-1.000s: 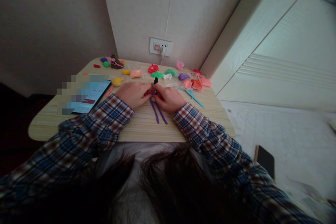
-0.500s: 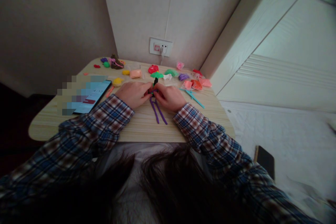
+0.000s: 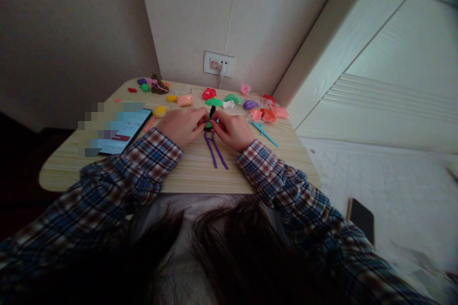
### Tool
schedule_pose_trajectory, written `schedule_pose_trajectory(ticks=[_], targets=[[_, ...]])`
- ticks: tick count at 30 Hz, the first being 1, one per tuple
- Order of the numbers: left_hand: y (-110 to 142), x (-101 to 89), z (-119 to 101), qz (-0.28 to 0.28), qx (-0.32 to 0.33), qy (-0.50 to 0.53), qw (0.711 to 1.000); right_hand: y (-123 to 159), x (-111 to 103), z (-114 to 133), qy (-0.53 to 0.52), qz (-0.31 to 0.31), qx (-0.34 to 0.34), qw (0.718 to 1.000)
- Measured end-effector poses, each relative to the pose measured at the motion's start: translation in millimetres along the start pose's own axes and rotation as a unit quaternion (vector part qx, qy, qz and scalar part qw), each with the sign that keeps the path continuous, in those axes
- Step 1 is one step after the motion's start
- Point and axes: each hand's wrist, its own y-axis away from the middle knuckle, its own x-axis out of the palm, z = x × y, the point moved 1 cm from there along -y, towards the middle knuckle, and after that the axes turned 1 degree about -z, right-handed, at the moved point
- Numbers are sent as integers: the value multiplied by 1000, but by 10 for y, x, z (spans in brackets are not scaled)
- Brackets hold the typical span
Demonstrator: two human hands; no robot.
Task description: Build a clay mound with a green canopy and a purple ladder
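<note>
One phone (image 3: 134,126) is lying at the table's left side, its lit screen facing up, probably so that it can be glanced at without being picked up. Beyond it, a green lump (image 3: 144,87) and a brown lump (image 3: 159,86) are sitting close together near the far edge, seemingly set aside from the hands. An orange stick (image 3: 149,124) is resting between the phone and the left sleeve, just short of a yellow lump (image 3: 160,111).

The left hand (image 3: 181,126) is pinching the lower part of a green-and-black model (image 3: 213,103), apparently steadying it from that side. The model is standing roughly upright at the middle of the table (image 3: 193,181), its green top showing above the fingers. Two purple strands (image 3: 219,154) are trailing from its foot towards the person, perhaps lying there to stay out from under the fingers. The right hand (image 3: 234,131) is pinching the same lower part from the other side, thumb and forefinger bent in; the fingertips are hiding the exact contact.

Farther right, a purple lump (image 3: 250,104) and an orange packet (image 3: 267,115) are sitting beyond the right hand, while a turquoise tool (image 3: 265,135) is lying slantwise beside it, likely for easy reach.
</note>
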Motion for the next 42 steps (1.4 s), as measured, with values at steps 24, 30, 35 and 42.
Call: schedule_pose_trajectory(ticks=[24, 30, 35, 42], targets=[[15, -45, -18, -17, 15, 11, 1000, -2, -15, -17, -16, -21, 23, 999], [13, -58, -31, -8, 23, 32, 999, -10, -13, -9, 1, -2, 15, 1000], [5, -23, -19, -10, 7, 50, 999, -14, -1, -8, 1, 4, 10, 1000], [-7, 46, 27, -42, 23, 78, 996, -21, 9, -18, 8, 4, -6, 1000]])
